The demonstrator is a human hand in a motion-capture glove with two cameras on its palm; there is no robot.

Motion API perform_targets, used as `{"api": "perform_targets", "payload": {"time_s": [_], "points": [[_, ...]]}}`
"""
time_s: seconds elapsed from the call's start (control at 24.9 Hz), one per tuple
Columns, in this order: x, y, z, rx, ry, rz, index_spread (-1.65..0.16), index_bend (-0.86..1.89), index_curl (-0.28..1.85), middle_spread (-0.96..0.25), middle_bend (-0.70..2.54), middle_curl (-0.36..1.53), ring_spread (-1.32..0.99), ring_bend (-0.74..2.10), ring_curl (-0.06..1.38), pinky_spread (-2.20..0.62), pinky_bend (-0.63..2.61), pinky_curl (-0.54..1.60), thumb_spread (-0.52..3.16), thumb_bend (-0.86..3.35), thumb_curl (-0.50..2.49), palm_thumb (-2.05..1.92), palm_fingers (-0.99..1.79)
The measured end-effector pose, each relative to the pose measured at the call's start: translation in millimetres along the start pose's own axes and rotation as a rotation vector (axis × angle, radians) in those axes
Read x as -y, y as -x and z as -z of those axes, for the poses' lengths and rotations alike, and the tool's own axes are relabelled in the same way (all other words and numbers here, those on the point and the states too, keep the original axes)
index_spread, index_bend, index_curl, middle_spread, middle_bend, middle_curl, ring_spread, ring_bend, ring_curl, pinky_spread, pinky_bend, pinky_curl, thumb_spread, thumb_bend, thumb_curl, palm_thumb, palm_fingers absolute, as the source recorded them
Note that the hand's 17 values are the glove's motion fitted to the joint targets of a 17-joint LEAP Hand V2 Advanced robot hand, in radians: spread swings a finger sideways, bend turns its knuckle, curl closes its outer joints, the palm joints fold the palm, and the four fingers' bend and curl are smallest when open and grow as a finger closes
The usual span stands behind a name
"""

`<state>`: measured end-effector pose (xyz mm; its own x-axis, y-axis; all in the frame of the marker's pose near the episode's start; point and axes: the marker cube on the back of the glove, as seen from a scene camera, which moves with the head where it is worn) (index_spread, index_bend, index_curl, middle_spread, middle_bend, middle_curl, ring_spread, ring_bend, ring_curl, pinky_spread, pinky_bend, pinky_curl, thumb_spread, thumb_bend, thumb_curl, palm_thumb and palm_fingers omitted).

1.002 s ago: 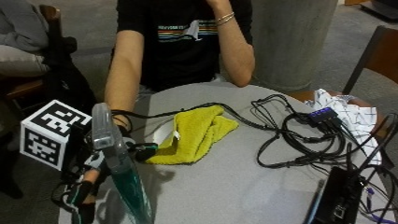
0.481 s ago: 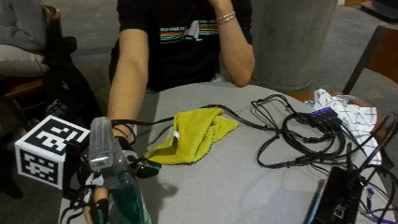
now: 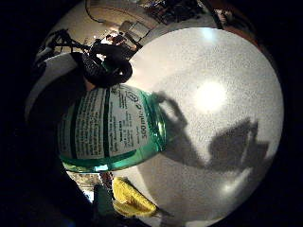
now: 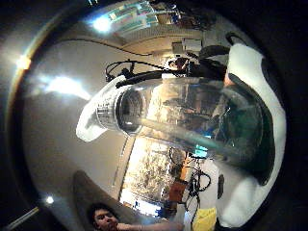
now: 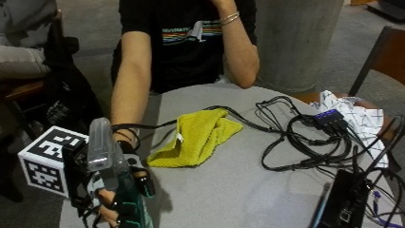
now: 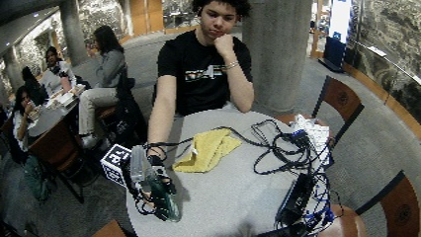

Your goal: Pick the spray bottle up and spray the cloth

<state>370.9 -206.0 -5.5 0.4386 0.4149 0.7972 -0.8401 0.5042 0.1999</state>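
The right hand (image 5: 123, 183) has its fingers curled round the green bottle (image 5: 130, 204), holding it up beside the yellow cloth (image 5: 193, 137).

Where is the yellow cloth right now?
In the outside view the crumpled yellow cloth lies on the round grey table, between the gloved right hand and the tangle of black cables.
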Motion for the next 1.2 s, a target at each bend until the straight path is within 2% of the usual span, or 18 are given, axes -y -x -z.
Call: {"api": "perform_targets", "payload": {"time_s": [0.36,0.6,0.92,1.2], "points": [[-46.0,33.9,28.3,0.016,0.044,0.102,-0.2,0.31,0.4,-0.04,0.27,0.43,-0.01,0.37,0.34,0.28,0.32,0.3,0.59,0.04,0.56,1.12,0.97],[-132.7,63.7,74.0,-0.012,0.097,0.152,-0.19,0.25,0.41,-0.04,0.24,0.43,-0.01,0.34,0.34,0.27,0.31,0.31,0.54,0.0,0.59,1.13,1.02],[-254.1,56.5,123.3,0.001,0.194,0.087,-0.19,0.2,0.44,-0.04,0.2,0.44,-0.01,0.31,0.34,0.25,0.28,0.32,0.49,-0.03,0.62,1.13,1.08],[-272.0,54.9,133.6,-0.115,0.282,0.075,-0.18,0.18,0.46,-0.04,0.21,0.45,-0.01,0.3,0.35,0.2,0.28,0.33,0.44,-0.03,0.64,1.11,1.13]]}}
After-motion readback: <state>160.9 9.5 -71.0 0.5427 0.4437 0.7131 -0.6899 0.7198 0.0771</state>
